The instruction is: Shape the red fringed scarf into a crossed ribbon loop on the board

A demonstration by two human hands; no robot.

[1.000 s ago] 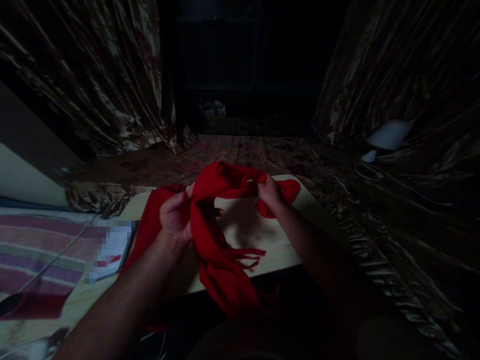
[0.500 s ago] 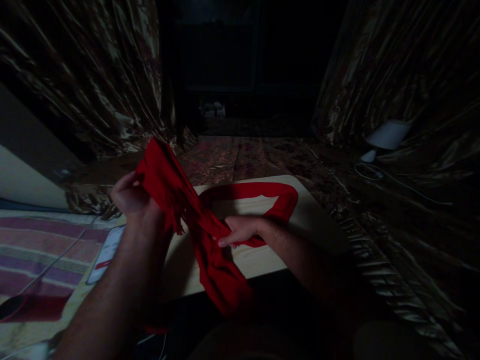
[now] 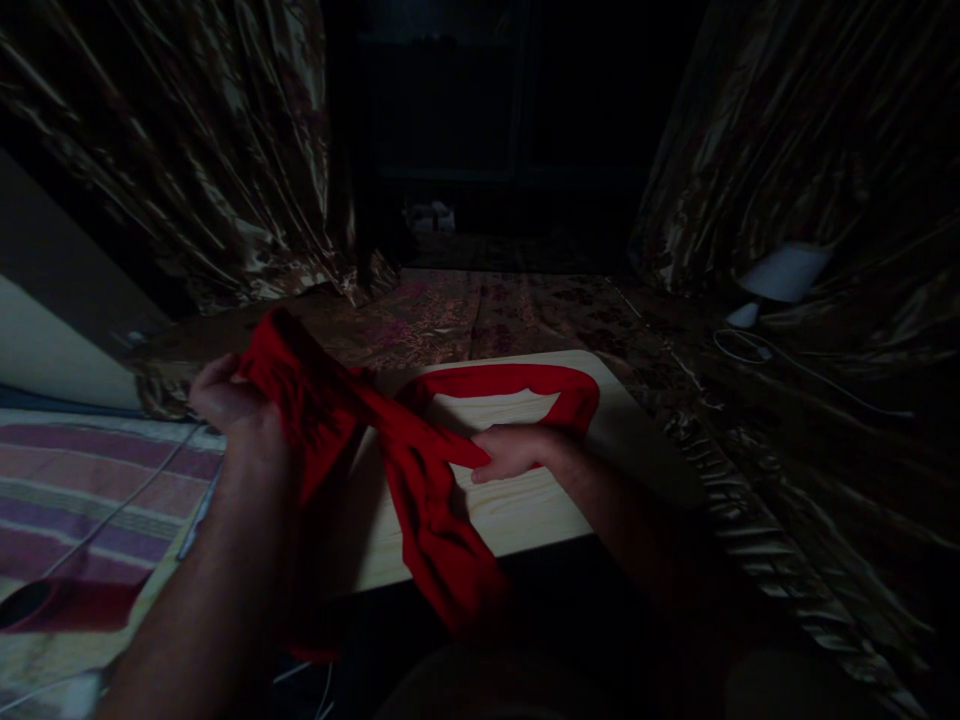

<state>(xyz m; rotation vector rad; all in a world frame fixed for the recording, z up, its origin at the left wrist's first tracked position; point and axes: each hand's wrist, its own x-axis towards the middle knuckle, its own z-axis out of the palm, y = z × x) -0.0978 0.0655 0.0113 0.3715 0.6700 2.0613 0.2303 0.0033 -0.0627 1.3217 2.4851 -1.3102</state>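
A long red scarf [image 3: 442, 525] with a fringe runs across a pale wooden board [image 3: 517, 515], and one end hangs off its near edge. My left hand [image 3: 236, 400] holds up a folded bunch of it, fringe showing, left of the board; that hand's fingers are partly behind the cloth. My right hand [image 3: 510, 450] is closed on a stretch of the scarf over the middle of the board. Between my hands the cloth is drawn fairly straight. Another part lies in a loop along the board's far side.
A striped cloth [image 3: 82, 500] lies on the left with a red cylindrical object [image 3: 90, 607] and a cable. A phone-like device [image 3: 196, 520] is mostly hidden by my left forearm. At the right stands a small white lamp [image 3: 784, 275]. Patterned curtains [image 3: 247, 150] hang behind.
My left hand has moved left and slightly down with the bunched scarf. My right hand has shifted right and a little up, and the stretch between them is longer.
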